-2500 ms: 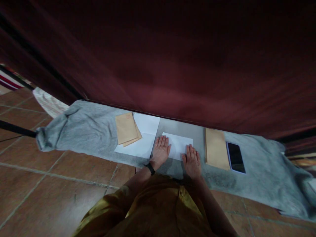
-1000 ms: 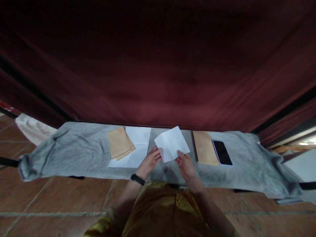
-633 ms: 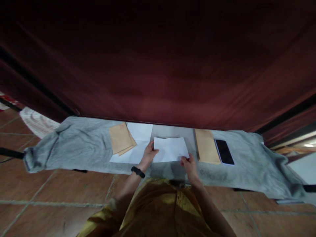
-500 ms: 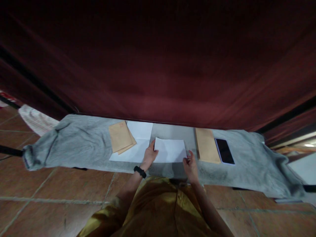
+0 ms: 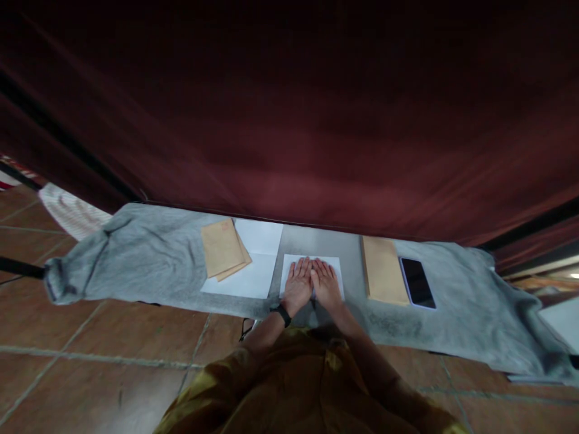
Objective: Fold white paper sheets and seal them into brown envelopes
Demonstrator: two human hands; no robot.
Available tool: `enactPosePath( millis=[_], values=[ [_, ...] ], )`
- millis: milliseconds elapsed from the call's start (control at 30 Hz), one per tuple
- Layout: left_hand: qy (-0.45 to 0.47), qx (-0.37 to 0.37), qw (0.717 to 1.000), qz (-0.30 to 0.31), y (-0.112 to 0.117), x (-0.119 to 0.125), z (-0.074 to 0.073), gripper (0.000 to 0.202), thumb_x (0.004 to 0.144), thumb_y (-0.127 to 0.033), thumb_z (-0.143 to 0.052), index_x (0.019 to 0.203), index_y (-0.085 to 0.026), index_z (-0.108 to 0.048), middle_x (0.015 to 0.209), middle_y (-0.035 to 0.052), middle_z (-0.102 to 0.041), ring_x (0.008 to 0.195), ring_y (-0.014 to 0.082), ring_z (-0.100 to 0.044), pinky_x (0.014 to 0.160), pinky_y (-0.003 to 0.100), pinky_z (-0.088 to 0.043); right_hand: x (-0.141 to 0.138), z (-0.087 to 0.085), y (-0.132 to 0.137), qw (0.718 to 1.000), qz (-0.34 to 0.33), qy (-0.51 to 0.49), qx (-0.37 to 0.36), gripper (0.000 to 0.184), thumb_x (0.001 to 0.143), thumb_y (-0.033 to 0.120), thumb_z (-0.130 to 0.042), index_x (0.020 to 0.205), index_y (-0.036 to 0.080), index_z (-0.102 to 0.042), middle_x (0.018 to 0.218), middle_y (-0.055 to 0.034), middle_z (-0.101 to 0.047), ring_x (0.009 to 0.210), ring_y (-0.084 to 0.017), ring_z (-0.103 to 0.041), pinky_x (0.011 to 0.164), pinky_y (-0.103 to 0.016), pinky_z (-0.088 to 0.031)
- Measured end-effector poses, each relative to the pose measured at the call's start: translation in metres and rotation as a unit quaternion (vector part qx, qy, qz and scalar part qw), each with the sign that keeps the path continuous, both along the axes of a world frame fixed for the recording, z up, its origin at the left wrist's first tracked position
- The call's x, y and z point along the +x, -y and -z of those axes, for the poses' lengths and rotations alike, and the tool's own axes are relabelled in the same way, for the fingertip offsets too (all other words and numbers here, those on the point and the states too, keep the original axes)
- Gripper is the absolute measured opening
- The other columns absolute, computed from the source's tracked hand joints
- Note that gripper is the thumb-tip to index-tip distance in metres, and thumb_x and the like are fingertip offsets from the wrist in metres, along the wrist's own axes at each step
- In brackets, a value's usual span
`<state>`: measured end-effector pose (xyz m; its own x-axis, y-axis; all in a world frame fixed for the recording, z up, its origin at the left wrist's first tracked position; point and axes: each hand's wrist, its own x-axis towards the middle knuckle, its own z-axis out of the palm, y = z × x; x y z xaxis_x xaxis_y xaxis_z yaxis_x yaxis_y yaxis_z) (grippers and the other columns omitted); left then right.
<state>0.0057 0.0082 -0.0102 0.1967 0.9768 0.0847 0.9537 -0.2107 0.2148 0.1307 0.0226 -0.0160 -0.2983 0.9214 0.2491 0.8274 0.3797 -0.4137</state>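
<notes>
A folded white sheet of paper (image 5: 333, 263) lies on the grey cloth in front of me, largely covered by my hands. My left hand (image 5: 298, 284), with a black band at the wrist, rests flat on it with fingers stretched forward. Beside it, touching at the middle, my right hand (image 5: 325, 286) lies flat on the same paper, fingers outstretched. To the left is an unfolded white sheet (image 5: 253, 278) with brown envelopes (image 5: 221, 250) lying partly over it. On the right lies a stack of brown envelopes (image 5: 384, 271).
A phone (image 5: 417, 282) with a light purple case lies right of the envelope stack. The grey cloth (image 5: 154, 259) covers the long narrow surface. A dark red fabric wall (image 5: 289, 150) rises behind it. Tiled floor (image 5: 99, 349) shows along the near edge.
Both hands have moved from the paper's left and right edges to its middle and now press flat on it, side by side. The camera view has shifted slightly.
</notes>
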Motion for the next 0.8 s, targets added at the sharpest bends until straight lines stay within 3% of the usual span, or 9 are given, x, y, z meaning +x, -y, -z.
enactPosePath(
  millis=[133,267,600,800],
  values=[
    [0.040,0.005,0.999,0.003,0.000,-0.008,0.002,0.056,0.103,-0.024,-0.027,0.156,-0.013,-0.040,0.164,0.0102,-0.038,0.156,0.0258,-0.025,0.128,0.050,-0.019,0.003,0.007,-0.002,0.999,-0.003,0.050,0.012,0.051,0.108,0.034,-0.028,0.149,0.018,-0.053,0.159,-0.0113,-0.047,0.149,-0.029,-0.037,0.123,-0.054,-0.022],
    [0.076,0.017,0.997,-0.023,-0.001,-0.013,0.004,0.056,0.102,-0.026,-0.031,0.157,-0.018,-0.040,0.165,0.0097,-0.036,0.157,0.0270,-0.024,0.127,0.053,-0.019,0.005,0.007,-0.004,0.998,0.017,0.054,0.010,0.050,0.107,0.036,-0.033,0.150,0.019,-0.052,0.161,-0.0130,-0.043,0.150,-0.032,-0.036,0.122,-0.057,-0.024],
    [0.096,0.041,0.988,-0.110,0.001,-0.029,0.014,0.065,0.103,-0.042,-0.036,0.159,-0.008,-0.033,0.166,0.0170,-0.030,0.157,0.0286,-0.023,0.128,0.049,-0.019,0.026,0.013,-0.007,0.992,0.103,-0.070,0.001,0.062,0.105,0.047,-0.036,0.153,0.008,-0.045,0.161,-0.0227,-0.039,0.149,-0.033,-0.037,0.123,-0.060,-0.024],
    [0.088,0.049,0.989,-0.105,0.008,-0.033,0.005,0.075,0.099,-0.056,-0.045,0.159,-0.014,-0.034,0.166,0.0162,-0.031,0.157,0.0315,-0.023,0.127,0.053,-0.019,0.040,0.017,0.000,0.989,0.110,-0.100,0.027,0.064,0.106,0.051,-0.032,0.151,0.009,-0.049,0.159,-0.0232,-0.043,0.147,-0.033,-0.041,0.122,-0.061,-0.024]
  ],
)
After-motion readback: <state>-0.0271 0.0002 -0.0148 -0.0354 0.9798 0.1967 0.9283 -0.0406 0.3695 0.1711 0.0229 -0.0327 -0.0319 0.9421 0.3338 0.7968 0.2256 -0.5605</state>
